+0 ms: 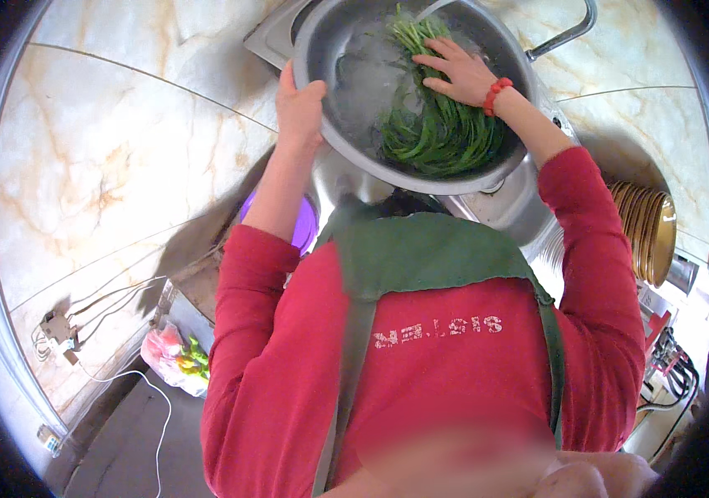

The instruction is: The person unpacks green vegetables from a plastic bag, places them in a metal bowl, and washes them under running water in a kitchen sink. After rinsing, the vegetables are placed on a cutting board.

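Note:
A large grey metal basin [417, 185] sits over the stainless steel sink [504, 208] with cloudy water in it. My left hand [300, 109] grips its left rim, with the thumb over the edge. On the right side of the basin lies a bundle of long, thin green leaves [435, 140], like chives, with pale stems towards the far rim. My right hand [460, 73], with a red bead bracelet on the wrist, rests on the bundle near the stems. Its fingers are spread. Part of the bundle is hidden beneath that hand.
A chrome tap pipe [569, 37] rises behind the basin on the right. Below my left forearm shows a purple basin [306, 224]. Brown dishes [644, 233] stand stacked at right. Plugged-in cables [59, 330] and a plastic bag of vegetables [174, 361] are at lower left.

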Demonstrator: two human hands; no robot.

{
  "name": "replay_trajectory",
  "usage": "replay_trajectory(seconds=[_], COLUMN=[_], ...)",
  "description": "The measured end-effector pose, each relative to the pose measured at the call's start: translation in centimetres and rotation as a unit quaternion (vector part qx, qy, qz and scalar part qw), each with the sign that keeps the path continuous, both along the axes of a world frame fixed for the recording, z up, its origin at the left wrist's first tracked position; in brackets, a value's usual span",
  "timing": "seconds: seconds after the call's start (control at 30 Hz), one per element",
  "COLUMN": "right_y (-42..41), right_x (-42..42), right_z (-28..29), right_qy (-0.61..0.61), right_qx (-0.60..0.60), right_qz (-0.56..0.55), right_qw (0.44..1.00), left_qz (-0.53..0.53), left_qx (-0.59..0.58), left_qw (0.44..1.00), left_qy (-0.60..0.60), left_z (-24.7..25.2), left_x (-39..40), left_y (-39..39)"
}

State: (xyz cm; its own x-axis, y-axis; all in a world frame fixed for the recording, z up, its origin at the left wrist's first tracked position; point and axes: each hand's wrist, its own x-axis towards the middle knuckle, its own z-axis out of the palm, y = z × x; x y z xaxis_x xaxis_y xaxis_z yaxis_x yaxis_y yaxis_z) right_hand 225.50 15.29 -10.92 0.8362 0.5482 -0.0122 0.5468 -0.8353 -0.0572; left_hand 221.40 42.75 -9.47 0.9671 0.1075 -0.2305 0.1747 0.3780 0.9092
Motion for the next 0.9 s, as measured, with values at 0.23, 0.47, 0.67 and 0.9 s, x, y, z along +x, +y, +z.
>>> replay_trajectory(seconds=[0.23, 0.47, 0.67, 0.9], right_y=[-8.2, -11.7, -13.0, -4.1], right_x=[4.7, 7.5, 2.6, 2.9], right_z=[4.7, -0.6, 4.1, 6.3], right_qy=[-0.039, 0.130, 0.151, 0.149], right_qx=[0.194, 0.196, 0.156, 0.259], right_qz=[-0.186, -0.221, -0.183, -0.050], right_qw=[0.962, 0.946, 0.959, 0.953], left_qz=[0.015, 0.002, 0.017, 0.032], left_qx=[-0.014, 0.050, 0.043, 0.052], left_qw=[1.000, 0.999, 0.999, 0.998], left_qy=[-0.021, -0.011, -0.012, -0.005], left_z=[0.5, 0.5, 0.8, 0.3], left_x=[1.6, 2.2, 1.1, 0.3], left_y=[2.7, 3.7, 6.2, 7.1])
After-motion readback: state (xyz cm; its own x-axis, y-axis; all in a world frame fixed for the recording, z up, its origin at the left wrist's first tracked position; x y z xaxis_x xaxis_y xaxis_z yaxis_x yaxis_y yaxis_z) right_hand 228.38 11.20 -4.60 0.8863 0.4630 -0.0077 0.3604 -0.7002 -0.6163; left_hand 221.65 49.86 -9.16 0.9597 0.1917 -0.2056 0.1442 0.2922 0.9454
